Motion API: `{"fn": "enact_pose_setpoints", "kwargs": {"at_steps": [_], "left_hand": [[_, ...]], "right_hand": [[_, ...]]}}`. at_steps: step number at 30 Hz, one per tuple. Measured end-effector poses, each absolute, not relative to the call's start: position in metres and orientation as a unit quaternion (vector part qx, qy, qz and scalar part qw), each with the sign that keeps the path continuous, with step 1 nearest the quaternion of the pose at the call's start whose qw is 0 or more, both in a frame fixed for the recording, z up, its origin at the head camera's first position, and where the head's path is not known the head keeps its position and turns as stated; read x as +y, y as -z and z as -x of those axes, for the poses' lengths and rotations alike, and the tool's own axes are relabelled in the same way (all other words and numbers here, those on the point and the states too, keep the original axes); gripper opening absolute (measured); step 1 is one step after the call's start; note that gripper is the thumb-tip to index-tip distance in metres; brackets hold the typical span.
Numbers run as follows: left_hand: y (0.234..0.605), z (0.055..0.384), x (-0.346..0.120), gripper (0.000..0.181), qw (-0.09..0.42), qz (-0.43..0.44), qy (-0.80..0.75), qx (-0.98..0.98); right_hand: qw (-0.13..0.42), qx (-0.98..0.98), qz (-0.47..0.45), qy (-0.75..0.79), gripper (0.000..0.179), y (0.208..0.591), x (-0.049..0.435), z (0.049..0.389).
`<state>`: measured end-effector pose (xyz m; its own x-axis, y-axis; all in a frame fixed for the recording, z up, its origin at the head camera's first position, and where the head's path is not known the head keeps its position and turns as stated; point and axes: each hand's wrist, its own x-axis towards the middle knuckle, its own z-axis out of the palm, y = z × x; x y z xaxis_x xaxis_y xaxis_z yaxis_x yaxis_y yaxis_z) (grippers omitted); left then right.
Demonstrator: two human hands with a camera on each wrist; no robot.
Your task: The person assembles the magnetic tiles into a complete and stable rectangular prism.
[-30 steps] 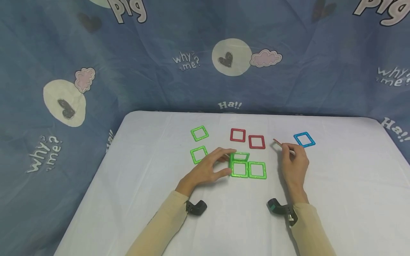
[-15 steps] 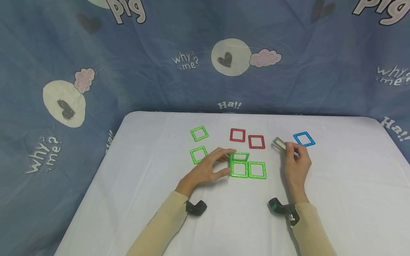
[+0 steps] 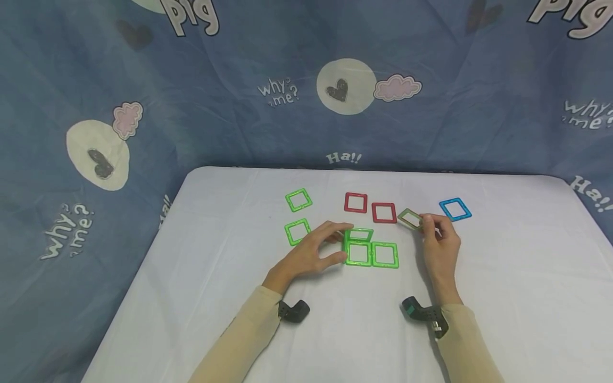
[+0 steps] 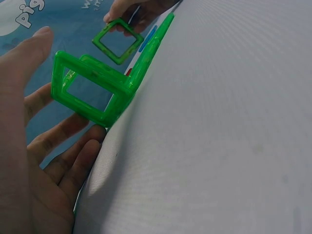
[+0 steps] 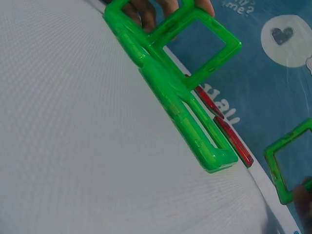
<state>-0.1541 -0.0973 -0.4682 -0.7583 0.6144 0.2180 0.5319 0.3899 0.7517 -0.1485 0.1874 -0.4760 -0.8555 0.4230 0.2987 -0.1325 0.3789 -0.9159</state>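
Observation:
A green magnetic-tile build lies mid-table in the head view: two square tiles flat side by side, with raised tiles at the left one's back and left. My left hand rests against its left side; in the left wrist view its fingers lie behind the raised tile, thumb apart. My right hand pinches one corner of a square tile, held tilted above the table, right of the build. That tile looks green in both wrist views, duller in the head view.
Two red square tiles lie behind the build. A blue tile lies past my right hand. Two loose green tiles lie to the left. A patterned blue cloth hangs behind the white table.
My right hand has turned the tile from edge-on to showing its open square, and it has shifted slightly left. The left hand and the build have stayed in place.

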Motion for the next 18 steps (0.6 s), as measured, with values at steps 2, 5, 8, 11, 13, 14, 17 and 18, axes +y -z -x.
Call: {"fn": "enact_pose_setpoints", "kwargs": {"at_steps": [2,5,8,11,13,14,17,18], "left_hand": [[0.4687,0.1542,-0.0973,0.059,0.046,-0.344,-0.431,0.833],[0.4689,0.1538,-0.0973,0.059,0.046,-0.343,-0.43,0.834],[0.4685,0.1531,-0.0974,0.059,0.048,-0.338,-0.428,0.837],[0.4686,0.1531,-0.0973,0.059,0.048,-0.337,-0.427,0.838],[0.469,0.1536,-0.0972,0.059,0.045,-0.34,-0.426,0.837],[0.4691,0.1539,-0.0971,0.059,0.043,-0.343,-0.426,0.836],[0.4694,0.1547,-0.097,0.059,0.038,-0.349,-0.427,0.833],[0.4694,0.1548,-0.0969,0.059,0.037,-0.35,-0.427,0.833]], "right_hand": [[0.248,-0.791,0.08,-0.553,0.026,0.476,0.1865,0.1484],[0.238,-0.794,0.064,-0.556,0.027,0.4754,0.1849,0.1474],[0.229,-0.8,0.049,-0.552,0.027,0.4748,0.184,0.1461],[0.224,-0.807,0.033,-0.546,0.028,0.4752,0.1839,0.1456],[0.221,-0.809,0.024,-0.545,0.028,0.4757,0.1838,0.1456],[0.218,-0.807,0.019,-0.549,0.028,0.4759,0.1838,0.1457],[0.207,-0.809,0.005,-0.55,0.026,0.4759,0.1831,0.1455],[0.203,-0.81,0.003,-0.549,0.025,0.4756,0.1827,0.1452]]}}
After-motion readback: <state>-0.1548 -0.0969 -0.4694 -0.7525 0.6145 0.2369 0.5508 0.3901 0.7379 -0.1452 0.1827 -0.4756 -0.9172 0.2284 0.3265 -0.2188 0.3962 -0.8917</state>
